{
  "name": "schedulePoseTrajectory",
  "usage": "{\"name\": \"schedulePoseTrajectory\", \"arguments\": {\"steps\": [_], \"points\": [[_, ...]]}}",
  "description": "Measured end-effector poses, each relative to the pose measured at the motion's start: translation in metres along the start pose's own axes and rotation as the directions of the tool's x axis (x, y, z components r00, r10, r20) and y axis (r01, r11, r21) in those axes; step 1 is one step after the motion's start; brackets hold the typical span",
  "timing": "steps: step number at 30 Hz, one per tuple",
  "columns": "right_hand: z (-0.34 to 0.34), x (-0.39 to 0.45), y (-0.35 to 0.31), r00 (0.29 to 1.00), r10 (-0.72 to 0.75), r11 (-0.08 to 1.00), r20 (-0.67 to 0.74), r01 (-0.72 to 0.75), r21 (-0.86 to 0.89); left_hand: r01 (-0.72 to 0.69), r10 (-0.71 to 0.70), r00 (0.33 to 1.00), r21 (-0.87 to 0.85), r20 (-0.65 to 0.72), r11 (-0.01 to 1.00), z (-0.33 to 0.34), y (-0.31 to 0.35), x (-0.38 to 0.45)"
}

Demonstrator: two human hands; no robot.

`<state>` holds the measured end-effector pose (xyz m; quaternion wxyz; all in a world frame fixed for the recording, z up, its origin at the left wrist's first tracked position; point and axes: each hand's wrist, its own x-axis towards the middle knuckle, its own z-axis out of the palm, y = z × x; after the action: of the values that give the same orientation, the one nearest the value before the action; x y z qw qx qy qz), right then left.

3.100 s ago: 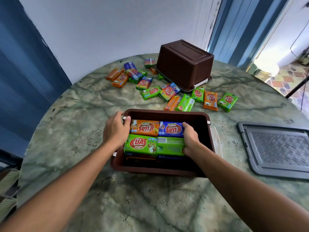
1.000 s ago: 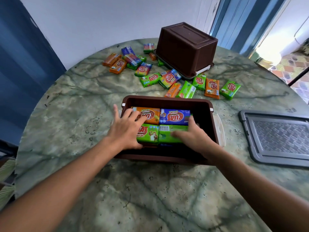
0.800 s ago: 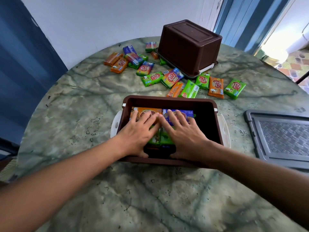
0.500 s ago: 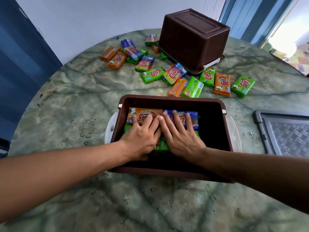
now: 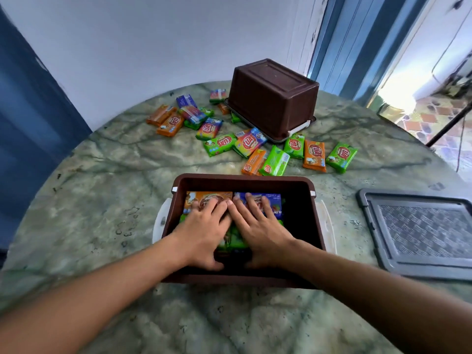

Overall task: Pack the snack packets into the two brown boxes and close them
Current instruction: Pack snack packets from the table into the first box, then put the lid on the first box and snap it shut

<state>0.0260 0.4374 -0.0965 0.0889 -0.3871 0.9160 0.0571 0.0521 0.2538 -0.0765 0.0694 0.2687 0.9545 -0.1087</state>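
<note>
**Pressing packets flat in near box**

Pressing left hand point(image 5: 204, 229) and right hand point(image 5: 258, 227), fingers spread flat, side by side on snack packets point(image 5: 208, 199) inside open brown box point(image 5: 245, 180). Leaving bare room along box's right wall. Sitting inverted at table point(image 5: 102, 195) far edge: second brown box point(image 5: 273, 98), loose packets point(image 5: 314, 155) scattered beside. Lying right: grey lid point(image 5: 419, 233).

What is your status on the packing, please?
Both hands flat, pressing packets in open box. Loose packets remain on table. Nothing obstructing.
</note>
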Motion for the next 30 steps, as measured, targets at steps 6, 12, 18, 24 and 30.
{"name": "schedulePoseTrajectory", "arguments": {"steps": [6, 12, 18, 24, 30], "points": [[-0.057, -0.035, 0.016, 0.985, 0.115, 0.836, -0.13, -0.026, 0.548, 0.065, -0.162, 0.982, -0.637, -0.095, 0.768, -0.048, 0.01, -0.001], [-0.079, -0.081, 0.075, 0.875, 0.343, 0.826, -0.341, -0.108, 0.554, -0.066, -0.202, 0.932, -0.691, -0.3, 0.72, -0.106, 0.067, 0.036], [-0.06, -0.158, 0.158, 0.81, 0.508, 0.752, -0.294, -0.251, 0.609, -0.173, -0.172, 0.935, -0.821, -0.311, 0.544, -0.159, 0.154, 0.091], [-0.004, -0.23, 0.268, 0.667, 0.734, 0.538, -0.126, -0.459, 0.707, 0.085, -0.245, 0.969, -0.906, -0.022, 0.415, -0.149, 0.241, 0.177], [0.071, -0.283, 0.354, 0.528, 0.837, 0.38, 0.144, -0.751, 0.54, 0.584, -0.461, 0.799, -0.685, 0.387, 0.436, -0.068, 0.306, 0.249]]}}
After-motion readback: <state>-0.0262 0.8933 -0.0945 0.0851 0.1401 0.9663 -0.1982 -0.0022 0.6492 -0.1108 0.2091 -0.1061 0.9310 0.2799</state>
